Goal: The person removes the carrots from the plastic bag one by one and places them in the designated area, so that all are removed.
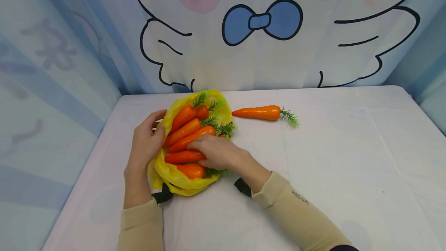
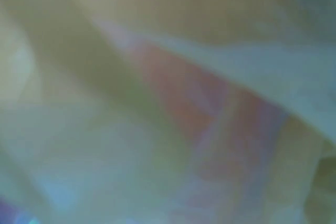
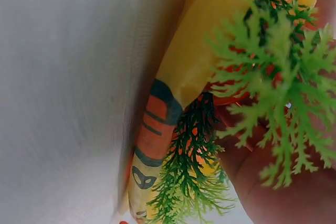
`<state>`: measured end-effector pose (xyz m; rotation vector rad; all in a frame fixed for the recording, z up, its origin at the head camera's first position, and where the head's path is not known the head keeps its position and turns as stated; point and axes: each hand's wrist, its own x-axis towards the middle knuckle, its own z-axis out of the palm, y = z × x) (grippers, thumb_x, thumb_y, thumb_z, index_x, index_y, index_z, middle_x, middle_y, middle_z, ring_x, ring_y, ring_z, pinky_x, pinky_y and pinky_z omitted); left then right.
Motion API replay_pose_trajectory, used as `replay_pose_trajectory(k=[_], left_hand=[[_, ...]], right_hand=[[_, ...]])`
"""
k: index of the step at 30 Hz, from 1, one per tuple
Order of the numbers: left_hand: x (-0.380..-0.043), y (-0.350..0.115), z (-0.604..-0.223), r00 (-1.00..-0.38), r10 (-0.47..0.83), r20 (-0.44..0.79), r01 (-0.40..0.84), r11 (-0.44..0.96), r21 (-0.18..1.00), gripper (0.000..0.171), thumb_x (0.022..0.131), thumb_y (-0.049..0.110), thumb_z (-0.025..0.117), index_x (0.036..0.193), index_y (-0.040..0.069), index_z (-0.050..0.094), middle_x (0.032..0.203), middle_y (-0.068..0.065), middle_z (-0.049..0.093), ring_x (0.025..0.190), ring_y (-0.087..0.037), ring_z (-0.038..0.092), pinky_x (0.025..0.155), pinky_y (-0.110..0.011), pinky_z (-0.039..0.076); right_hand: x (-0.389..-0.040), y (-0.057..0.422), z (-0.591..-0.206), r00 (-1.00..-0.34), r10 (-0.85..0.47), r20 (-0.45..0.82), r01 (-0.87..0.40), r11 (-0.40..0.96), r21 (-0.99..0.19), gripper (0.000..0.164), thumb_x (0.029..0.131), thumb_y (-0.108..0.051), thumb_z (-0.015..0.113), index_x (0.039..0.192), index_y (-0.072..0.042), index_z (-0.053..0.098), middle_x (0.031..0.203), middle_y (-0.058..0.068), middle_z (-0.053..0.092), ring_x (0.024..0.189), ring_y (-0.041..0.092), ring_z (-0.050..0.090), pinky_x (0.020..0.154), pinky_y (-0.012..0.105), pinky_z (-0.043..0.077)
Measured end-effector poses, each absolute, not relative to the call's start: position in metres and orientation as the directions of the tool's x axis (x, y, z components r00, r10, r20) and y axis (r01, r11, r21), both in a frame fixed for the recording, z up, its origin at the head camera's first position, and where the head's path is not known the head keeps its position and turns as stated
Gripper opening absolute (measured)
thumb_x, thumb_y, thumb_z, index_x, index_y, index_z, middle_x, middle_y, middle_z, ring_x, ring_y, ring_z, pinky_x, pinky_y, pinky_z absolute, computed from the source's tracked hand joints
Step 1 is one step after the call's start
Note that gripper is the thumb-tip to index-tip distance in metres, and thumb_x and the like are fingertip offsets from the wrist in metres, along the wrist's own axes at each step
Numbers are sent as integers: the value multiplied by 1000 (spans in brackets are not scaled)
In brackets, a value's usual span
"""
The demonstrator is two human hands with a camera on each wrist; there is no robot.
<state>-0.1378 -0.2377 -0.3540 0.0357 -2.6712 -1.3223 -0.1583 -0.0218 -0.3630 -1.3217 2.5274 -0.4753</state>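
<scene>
A yellow plastic bag [image 1: 188,187] lies on the table with its mouth spread, and several orange carrots [image 1: 182,133] with green tops rest in it side by side. My left hand [image 1: 148,138] grips the bag's left edge, thumb toward the carrots. Reaching in from the right, my right hand [image 1: 219,152] holds a carrot [image 1: 181,157] near its leafy end, fingers over it and thumb below. In the right wrist view, green leaves [image 3: 283,98] partly cover that hand [image 3: 262,182] beside the printed bag [image 3: 199,40]. The left wrist view is blurred.
One loose carrot [image 1: 259,112] lies behind and right of the bag, its leaves pointing right. A white cloth covers the table [image 1: 331,158]. A curtain with a cartoon print [image 1: 261,61] hangs along the back edge, and another drape [image 1: 62,119] stands at the left.
</scene>
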Motion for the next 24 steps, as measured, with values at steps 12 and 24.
replay_pose_trajectory(k=[12,24], left_hand=[[-137,-238,-353,-988,-98,117,34,604,796,47,103,8,42,149,12,50,142,-12,55,115,-31,54,101,-48,45],[-137,-238,-353,-987,-98,131,45,612,790,47,102,6,42,148,10,50,142,-13,55,115,-32,55,101,-48,46]], right_hand=[[-160,-15,-351,-566,-824,-31,-731,519,-443,46,93,-14,74,138,-13,62,131,-2,64,119,16,56,105,30,42],[-167,13,-337,-657,-754,7,-666,576,-475,49,94,-13,71,141,-11,59,141,4,57,132,22,49,109,37,40]])
